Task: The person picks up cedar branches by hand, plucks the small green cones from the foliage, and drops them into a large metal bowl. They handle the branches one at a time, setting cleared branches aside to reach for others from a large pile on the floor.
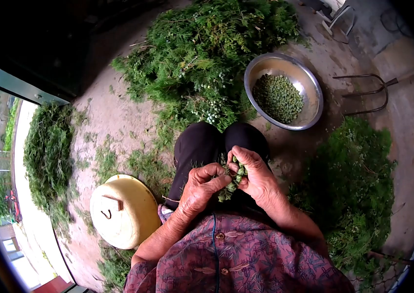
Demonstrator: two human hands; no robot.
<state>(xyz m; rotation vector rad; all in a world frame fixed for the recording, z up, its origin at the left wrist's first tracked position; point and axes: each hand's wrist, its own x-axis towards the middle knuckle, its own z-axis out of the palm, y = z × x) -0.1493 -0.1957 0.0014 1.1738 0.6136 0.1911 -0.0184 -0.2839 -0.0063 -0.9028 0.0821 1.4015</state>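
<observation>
Over my lap, both hands are close together around a conifer sprig with green cones (225,194). My left hand (201,186) is closed, thumb and forefinger pinching at the sprig. In my right hand (253,176) the fingers are curled around several green cones (240,171), with the thumb on top. Parts of the sprig are hidden behind the fingers. Beyond my knees, to the right, a metal basin (309,105) holds a heap of loose green cones (278,97).
A large pile of cut conifer branches (207,49) lies ahead. More greenery lies in a left pile (48,151) and a right pile (358,185). An upturned yellowish basin (131,215) rests by my left side. A pitchfork head (380,90) is on the floor at right.
</observation>
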